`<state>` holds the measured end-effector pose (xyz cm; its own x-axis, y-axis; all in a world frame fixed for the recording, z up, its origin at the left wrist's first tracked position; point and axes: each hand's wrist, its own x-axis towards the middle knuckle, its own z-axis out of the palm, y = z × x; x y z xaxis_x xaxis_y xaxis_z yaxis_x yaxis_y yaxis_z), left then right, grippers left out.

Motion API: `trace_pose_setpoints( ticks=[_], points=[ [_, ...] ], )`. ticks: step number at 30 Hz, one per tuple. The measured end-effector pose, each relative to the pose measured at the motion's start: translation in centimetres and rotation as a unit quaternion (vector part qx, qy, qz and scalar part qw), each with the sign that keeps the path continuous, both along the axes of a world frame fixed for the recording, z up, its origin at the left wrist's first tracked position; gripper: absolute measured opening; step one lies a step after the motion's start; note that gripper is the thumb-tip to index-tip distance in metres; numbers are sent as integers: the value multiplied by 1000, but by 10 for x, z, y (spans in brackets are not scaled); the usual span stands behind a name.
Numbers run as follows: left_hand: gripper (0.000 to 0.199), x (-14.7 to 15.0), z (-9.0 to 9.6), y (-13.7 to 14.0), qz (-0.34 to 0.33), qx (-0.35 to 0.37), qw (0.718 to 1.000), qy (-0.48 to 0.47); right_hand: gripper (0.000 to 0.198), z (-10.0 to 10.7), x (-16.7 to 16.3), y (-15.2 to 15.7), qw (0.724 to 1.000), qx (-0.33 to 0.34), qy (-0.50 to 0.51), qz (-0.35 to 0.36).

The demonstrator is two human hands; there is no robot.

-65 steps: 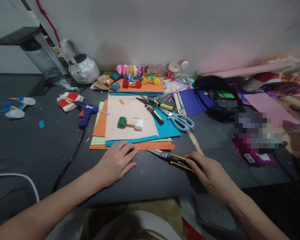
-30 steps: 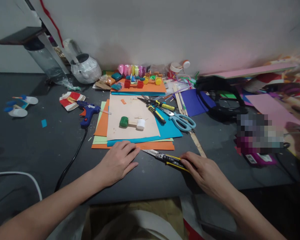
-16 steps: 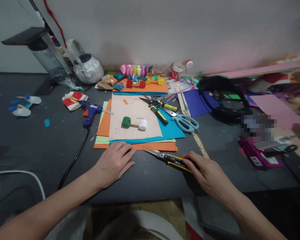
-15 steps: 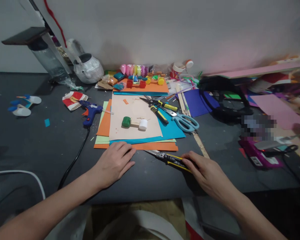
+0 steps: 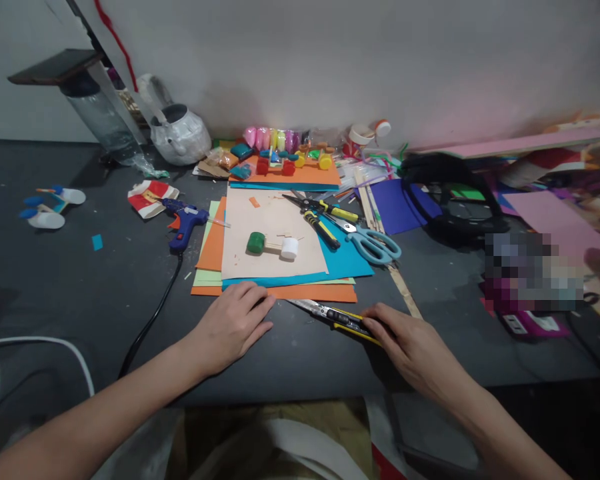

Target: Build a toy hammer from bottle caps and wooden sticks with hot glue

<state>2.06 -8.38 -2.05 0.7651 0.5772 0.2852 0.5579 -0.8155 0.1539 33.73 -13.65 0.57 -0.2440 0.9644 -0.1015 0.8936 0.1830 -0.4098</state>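
Note:
My left hand (image 5: 237,323) lies flat with its fingers stretched out, the tips at the front edge of a stack of coloured paper (image 5: 315,293). In my right hand (image 5: 405,337) is a yellow and black utility knife (image 5: 345,318), gripped at its rear end. Its blade points left toward my left hand and rests low by the paper's front edge. On the pale top sheet (image 5: 245,213) sits a small piece with a green roll (image 5: 255,243) and a white roll (image 5: 289,248) joined by thin sticks. Pliers (image 5: 321,227) and blue-handled scissors (image 5: 373,247) lie to its right.
A blue glue gun (image 5: 186,223) with a black cord lies left of the paper. Behind stand a silver pot (image 5: 180,137) and small wheeled models (image 5: 276,163). At right are a black ring-shaped object (image 5: 453,200) and a magenta box (image 5: 533,325), partly pixelated. A blurred brown shape shows at the right edge.
The whole view has shifted slightly. Both hands keep their places, and the utility knife stays in my right hand. A blurred brown shape shows more at the right edge.

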Motion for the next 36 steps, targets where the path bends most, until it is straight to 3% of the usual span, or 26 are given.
trace_pose_setpoints(
  ticks=[14, 22, 36],
  points=[
    [27, -11, 0, -3, 25, 22, 999, 7, 30, -3, -11, 4, 1000, -10, 15, -9],
    [28, -10, -1, -2, 19, 19, 1000, -1, 32, -3, -11, 2, 1000, -15, -11, 22],
    [22, -13, 0, -4, 35, 4, 997, -62, 30, -5, -7, -2, 997, -25, 47, -60]
  ],
)
